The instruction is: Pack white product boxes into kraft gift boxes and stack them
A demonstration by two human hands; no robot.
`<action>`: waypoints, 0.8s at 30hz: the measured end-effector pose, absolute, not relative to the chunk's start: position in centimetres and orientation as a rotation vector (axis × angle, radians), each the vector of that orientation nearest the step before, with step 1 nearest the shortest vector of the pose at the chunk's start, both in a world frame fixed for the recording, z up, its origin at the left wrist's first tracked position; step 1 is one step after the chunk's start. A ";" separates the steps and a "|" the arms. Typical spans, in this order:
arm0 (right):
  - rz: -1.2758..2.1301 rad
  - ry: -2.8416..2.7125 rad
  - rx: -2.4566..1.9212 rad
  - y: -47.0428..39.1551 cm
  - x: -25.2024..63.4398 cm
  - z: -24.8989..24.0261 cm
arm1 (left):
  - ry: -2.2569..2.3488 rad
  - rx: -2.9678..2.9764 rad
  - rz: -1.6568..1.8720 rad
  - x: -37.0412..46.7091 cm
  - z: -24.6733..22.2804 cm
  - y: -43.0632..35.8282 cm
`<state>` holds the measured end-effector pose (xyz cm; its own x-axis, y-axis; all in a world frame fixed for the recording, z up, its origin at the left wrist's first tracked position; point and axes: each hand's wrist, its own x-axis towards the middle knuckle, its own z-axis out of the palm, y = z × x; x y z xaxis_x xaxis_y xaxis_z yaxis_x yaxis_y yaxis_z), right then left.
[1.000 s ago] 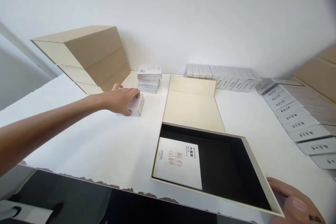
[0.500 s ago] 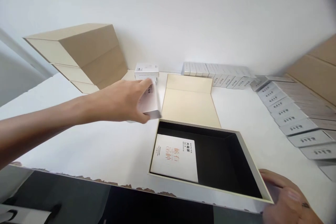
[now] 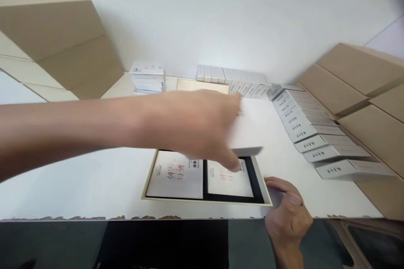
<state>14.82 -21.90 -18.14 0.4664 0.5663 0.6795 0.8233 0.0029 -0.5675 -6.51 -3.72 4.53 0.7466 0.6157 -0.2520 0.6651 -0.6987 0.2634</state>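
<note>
- Stacked packs (image 3: 147,79) sit far left.
- Open box (image 3: 262,183), near middle; its walls help keep two flat packs (image 3: 175,174) in.
- Left hand (image 3: 202,124) pinches a blurry pack (image 3: 248,151) above, thumb against fingers.
- Right hand (image 3: 288,218), fingers curled, maybe steadies the near right corner.

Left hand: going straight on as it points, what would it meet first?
Likely the row of white boxes at the right, though how high the left hand sits above the table is unclear; it might pass over them.
</note>
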 end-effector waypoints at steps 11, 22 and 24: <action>-0.312 -1.245 -1.696 -22.2 14.9 -18.1 | 0.610 2.582 -0.593 -1.8 0.3 -6.8; -0.347 -1.254 -1.676 -22.0 14.7 -18.0 | 0.673 2.351 -0.645 -2.5 -1.7 -7.2; -0.341 -1.247 -1.676 -22.0 14.6 -18.0 | 0.660 2.307 -0.645 -1.9 -1.2 -7.3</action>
